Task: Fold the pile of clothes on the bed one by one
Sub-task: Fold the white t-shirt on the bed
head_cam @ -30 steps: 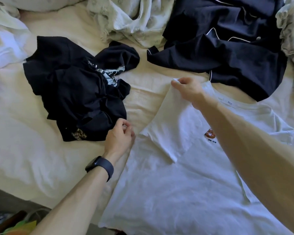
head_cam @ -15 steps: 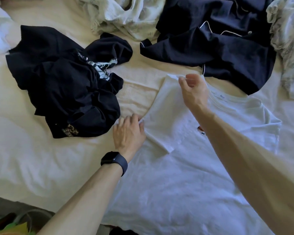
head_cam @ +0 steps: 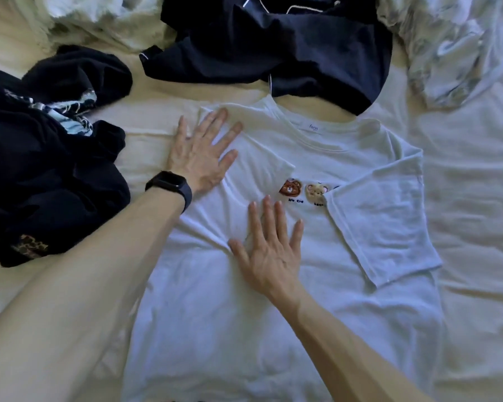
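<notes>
We smooth the white T-shirt (head_cam: 273, 329) on the bed (head_cam: 462, 198), both sleeves turned in

The bed carries everything: the T-shirt lies face up in the middle, right in front of us, neck pointing away. A navy piped garment (head_cam: 288, 53) lies against its collar and a black crumpled heap (head_cam: 41, 169) sits to the left, both unfolded. Our left hand (head_cam: 199, 158) lies flat, fingers spread, on the folded-in shoulder. Our right hand (head_cam: 269, 253) lies flat and spread on the chest, gripping nothing. The right-side sleeve (head_cam: 384, 227) covers part of the small bear embroidery (head_cam: 289, 188). To do this well, we judge, we should stroke outward from the centre so the ridges beside the right thumb flatten, keep both side edges parallel, then bring the hem up to the collar in one even fold
</notes>
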A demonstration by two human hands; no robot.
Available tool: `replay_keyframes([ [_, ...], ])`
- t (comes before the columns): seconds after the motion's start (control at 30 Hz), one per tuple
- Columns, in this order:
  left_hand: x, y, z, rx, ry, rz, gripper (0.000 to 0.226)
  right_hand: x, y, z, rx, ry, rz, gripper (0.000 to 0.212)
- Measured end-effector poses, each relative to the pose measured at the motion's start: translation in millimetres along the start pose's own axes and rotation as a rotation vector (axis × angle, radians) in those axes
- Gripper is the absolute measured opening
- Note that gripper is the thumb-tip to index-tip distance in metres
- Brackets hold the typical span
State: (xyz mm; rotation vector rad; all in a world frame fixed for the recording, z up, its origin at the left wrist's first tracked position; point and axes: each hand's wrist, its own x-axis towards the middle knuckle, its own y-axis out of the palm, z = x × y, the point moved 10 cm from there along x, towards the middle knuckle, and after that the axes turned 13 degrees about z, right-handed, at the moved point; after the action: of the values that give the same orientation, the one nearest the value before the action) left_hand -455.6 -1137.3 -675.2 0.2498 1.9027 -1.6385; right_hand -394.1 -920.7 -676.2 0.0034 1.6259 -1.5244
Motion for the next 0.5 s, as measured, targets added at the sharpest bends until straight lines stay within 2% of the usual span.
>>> replay_keyframes([
  [0.1, -31, 4, -27, -0.040, 0.032, -0.087, 0.062, -10, -11, -3, 0.090, 0.031, -0.077, 0.081],
  [0.17, -67, 31, -47, -0.063, 0.098, -0.070, 0.063, -18, -17, 6, 0.099, -0.040, -0.140, 0.073],
  [0.23, -106, 64, -51, -0.114, 0.101, -0.041, 0.064, -26, -6, 8, 0.043, -0.105, -0.101, 0.067],
  [0.3, -143, 91, -41, -0.194, 0.034, -0.010, 0.064, -34, 14, -3, 0.009, -0.109, 0.007, 0.068],
  [0.43, -214, 129, -39, -0.261, -0.072, 0.086, 0.065, -66, 24, -24, 0.019, -0.064, 0.043, 0.069],
  [0.5, -249, 145, -37, -0.336, -0.189, 0.152, 0.066, -93, 29, -37, 0.057, -0.033, 0.068, 0.069],
])
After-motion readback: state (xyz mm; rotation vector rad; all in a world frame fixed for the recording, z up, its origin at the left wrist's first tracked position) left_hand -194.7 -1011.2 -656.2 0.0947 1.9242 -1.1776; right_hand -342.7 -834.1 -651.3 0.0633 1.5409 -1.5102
